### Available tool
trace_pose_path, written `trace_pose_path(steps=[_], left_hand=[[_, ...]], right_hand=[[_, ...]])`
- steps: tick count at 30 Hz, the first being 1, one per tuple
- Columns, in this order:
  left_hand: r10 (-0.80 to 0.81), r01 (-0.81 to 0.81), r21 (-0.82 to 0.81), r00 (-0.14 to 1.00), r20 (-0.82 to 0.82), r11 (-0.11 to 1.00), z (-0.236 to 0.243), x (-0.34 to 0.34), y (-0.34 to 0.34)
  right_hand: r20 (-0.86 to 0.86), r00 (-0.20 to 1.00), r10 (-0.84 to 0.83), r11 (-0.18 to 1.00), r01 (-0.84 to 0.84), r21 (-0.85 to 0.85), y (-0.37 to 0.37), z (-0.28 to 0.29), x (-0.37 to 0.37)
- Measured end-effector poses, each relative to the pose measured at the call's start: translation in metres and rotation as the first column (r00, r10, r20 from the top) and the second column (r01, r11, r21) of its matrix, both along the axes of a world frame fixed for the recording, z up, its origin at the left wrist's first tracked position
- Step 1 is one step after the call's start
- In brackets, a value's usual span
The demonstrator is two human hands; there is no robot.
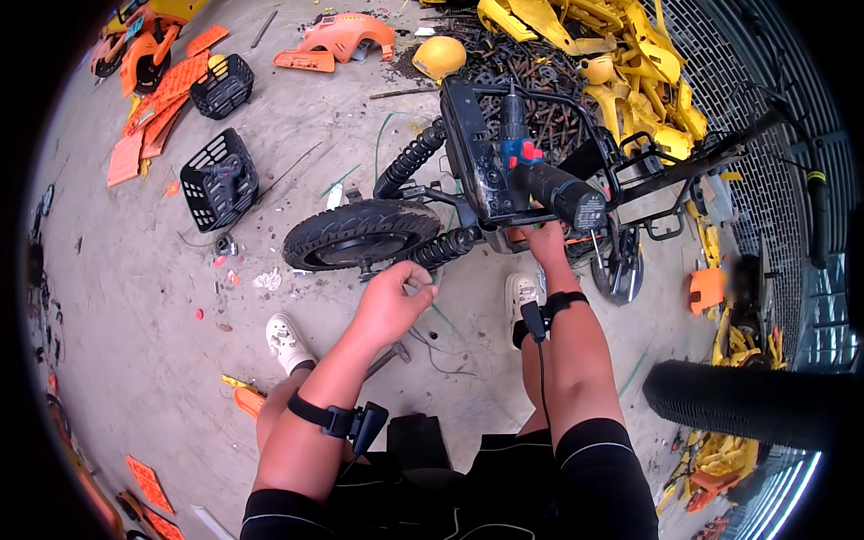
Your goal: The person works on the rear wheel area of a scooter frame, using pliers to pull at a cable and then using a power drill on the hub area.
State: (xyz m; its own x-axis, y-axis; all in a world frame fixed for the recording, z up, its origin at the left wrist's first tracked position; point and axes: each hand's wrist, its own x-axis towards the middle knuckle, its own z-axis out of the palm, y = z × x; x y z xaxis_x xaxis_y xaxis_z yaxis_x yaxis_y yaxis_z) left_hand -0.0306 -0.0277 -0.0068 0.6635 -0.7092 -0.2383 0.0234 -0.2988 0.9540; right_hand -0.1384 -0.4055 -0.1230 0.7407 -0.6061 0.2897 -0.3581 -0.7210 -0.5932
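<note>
A dismantled black scooter frame (468,153) with a rear wheel (355,236), two coil shock absorbers (409,157) and a kickstand-like rear end stands before me. A blue-and-black cordless drill (549,184) rests in its tray. My left hand (396,301) hovers just below the wheel hub and lower shock, fingers curled into a pinch; anything between them is too small to make out. My right hand (544,243) reaches up under the tray beside the drill's base, its fingertips mostly hidden behind the frame.
Yellow plastic panels (661,90) and dark metal parts (549,72) are piled behind the frame. Two black baskets (220,184) and orange panels (144,148) lie left. A yellow helmet (436,54) sits near the pile. A large dark tube-like object (720,400) juts in at lower right.
</note>
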Motion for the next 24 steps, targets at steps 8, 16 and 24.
trace_pose_path(steps=[8,16,24], left_hand=[[0.021,-0.023,0.039,0.999,0.05,0.999,-0.003,0.014,0.029],[0.065,-0.062,-0.054,0.996,0.061,0.997,0.019,0.025,0.022],[0.126,-0.129,0.006,0.976,0.18,0.992,0.024,0.033,0.029]], right_hand=[[-0.144,0.986,0.088,0.983,-0.062,0.173,0.005,-0.018,-0.016],[-0.921,0.37,0.121,0.917,-0.396,-0.039,-0.006,0.165,-0.051],[-0.575,0.813,0.091,0.913,-0.298,-0.277,0.163,0.393,0.023]])
